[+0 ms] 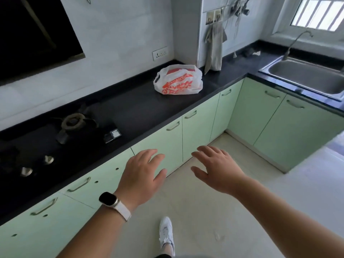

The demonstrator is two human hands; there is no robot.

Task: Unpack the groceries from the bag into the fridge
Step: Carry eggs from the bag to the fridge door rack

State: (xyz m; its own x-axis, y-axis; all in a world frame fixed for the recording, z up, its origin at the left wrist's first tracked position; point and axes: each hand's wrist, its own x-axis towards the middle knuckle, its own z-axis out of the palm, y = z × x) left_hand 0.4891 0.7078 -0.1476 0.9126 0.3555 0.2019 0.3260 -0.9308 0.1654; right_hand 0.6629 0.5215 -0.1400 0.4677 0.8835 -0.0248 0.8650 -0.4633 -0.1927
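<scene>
A white plastic grocery bag [178, 80] with orange print sits on the black countertop [134, 110], near the corner by the wall. Something red shows through its top. My left hand [143, 172], with a watch on the wrist, is stretched out over the floor in front of the green cabinets, fingers straight and holding nothing. My right hand [216, 167] hovers beside it, fingers spread and empty. Both hands are well short of the bag. No fridge is in view.
A gas hob [55, 138] with knobs is set in the counter at left. A steel sink [307, 75] with a tap stands at right under a window. A cloth [214, 47] hangs on the wall behind the bag. Pale floor [214, 211] lies below, with my white shoe [166, 233] on it.
</scene>
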